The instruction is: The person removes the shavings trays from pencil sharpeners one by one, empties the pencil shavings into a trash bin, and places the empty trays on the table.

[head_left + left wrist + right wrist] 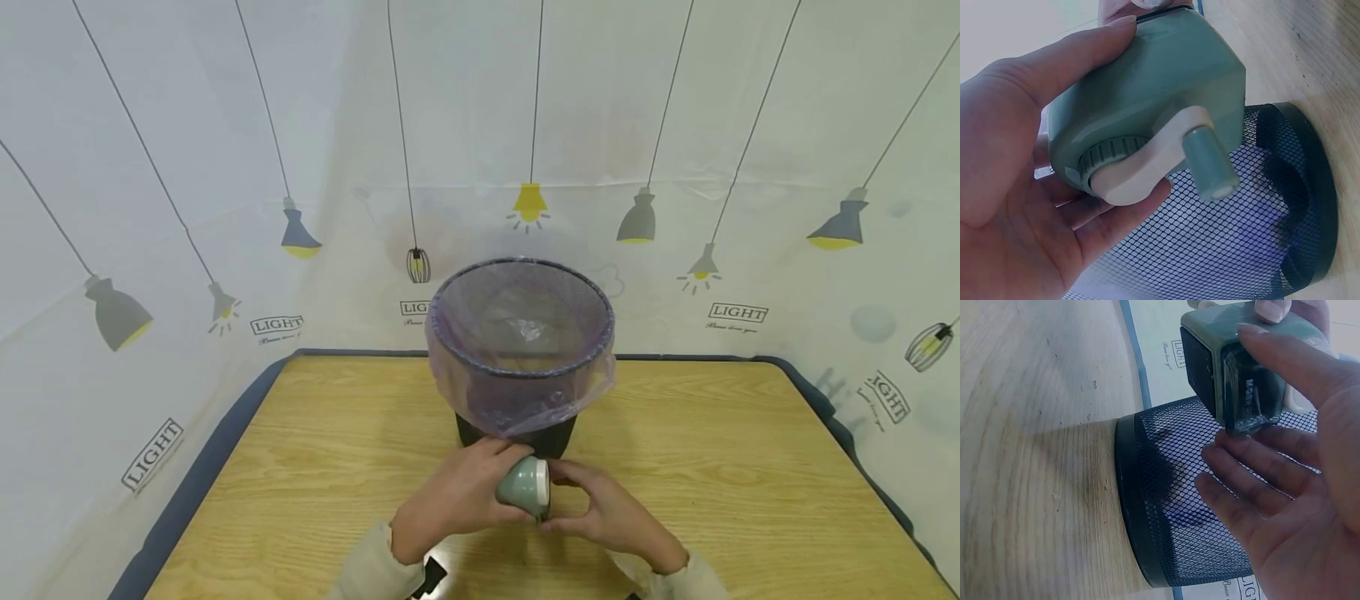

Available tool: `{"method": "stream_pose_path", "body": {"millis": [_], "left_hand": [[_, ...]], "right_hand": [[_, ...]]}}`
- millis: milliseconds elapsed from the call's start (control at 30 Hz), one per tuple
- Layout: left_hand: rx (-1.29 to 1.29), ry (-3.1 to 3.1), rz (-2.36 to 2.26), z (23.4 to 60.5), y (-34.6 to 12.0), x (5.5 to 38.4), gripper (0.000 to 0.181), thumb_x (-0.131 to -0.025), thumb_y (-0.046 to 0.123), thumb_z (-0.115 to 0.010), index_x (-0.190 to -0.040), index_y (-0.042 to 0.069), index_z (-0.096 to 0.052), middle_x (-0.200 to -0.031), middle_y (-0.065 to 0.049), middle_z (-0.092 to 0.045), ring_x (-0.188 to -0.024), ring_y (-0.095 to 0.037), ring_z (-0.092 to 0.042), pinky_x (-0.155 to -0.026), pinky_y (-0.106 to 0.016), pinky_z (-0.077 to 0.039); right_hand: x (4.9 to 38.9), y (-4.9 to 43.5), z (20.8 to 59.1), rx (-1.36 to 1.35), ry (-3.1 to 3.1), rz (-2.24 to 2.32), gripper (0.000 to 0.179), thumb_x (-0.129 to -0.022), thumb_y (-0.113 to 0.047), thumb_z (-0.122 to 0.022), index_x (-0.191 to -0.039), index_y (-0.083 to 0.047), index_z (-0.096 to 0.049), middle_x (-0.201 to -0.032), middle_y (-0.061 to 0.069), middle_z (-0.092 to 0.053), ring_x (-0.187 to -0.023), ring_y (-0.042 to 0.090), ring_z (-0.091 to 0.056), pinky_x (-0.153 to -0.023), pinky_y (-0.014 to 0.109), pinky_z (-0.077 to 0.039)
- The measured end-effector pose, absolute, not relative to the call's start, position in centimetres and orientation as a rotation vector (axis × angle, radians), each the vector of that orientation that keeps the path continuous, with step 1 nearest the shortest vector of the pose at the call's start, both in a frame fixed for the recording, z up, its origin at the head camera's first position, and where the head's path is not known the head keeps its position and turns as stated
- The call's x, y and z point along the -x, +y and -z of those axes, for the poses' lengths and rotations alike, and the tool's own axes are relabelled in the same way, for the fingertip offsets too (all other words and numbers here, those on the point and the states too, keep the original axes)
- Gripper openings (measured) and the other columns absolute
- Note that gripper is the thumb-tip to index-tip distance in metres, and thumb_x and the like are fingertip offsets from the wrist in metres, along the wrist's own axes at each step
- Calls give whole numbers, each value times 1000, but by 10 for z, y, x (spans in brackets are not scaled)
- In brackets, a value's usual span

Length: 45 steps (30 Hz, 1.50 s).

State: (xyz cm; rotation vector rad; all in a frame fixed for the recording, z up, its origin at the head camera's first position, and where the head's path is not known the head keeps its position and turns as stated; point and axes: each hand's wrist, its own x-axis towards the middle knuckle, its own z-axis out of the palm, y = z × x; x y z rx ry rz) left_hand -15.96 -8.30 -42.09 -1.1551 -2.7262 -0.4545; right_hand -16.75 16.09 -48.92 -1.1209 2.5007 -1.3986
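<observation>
A green hand-crank pencil sharpener (521, 486) is held up over the table, in front of a mesh bin. My left hand (468, 490) grips its body, thumb along one side and fingers around the other. The left wrist view shows its pale crank (1147, 162) with a green knob, pointing away from the palm. My right hand (611, 510) pinches the other end, with the thumb on the body's edge and fingertips under the dark see-through shavings drawer (1250, 394). That drawer looks seated in the sharpener.
The black mesh bin (555, 439) stands on the wooden table (315, 467) just beyond my hands. A thin purple bag (517, 404) lines it and folds over its rim. Behind the table hangs a white sheet (480, 100) printed with lamps.
</observation>
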Motion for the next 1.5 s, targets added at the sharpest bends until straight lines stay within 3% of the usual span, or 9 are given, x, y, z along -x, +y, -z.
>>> {"method": "stream_pose_path", "body": {"millis": [433,900,1500], "left_hand": [[1154,-2729,448,423,-82,156,73,-73,48,-86,-131,13,-60,-119,0,-65,-103,-12,-62,-77,-22,-54],[1153,-2745,444,422,-82,158,75,-73,49,-85,-134,13,-59,-121,0,-65,-104,-12,-62,-77,-23,-54],[1148,-2745,439,416,-79,157,76,-73,48,-85,-135,12,-59,-120,-1,-65,-103,-13,-62,-77,-23,-54]], "right_hand": [[165,158,491,1130,2482,1398,54,-87,-33,-77,-133,-11,-57,-129,4,-65,-114,18,-64,-94,47,-54],[164,158,491,1189,2509,1399,58,-87,-29,-78,-135,-6,-55,-129,7,-65,-112,22,-65,-92,50,-54],[164,160,487,1117,2554,1404,56,-85,-32,-79,-132,-8,-59,-126,3,-66,-110,17,-65,-91,48,-55]]}}
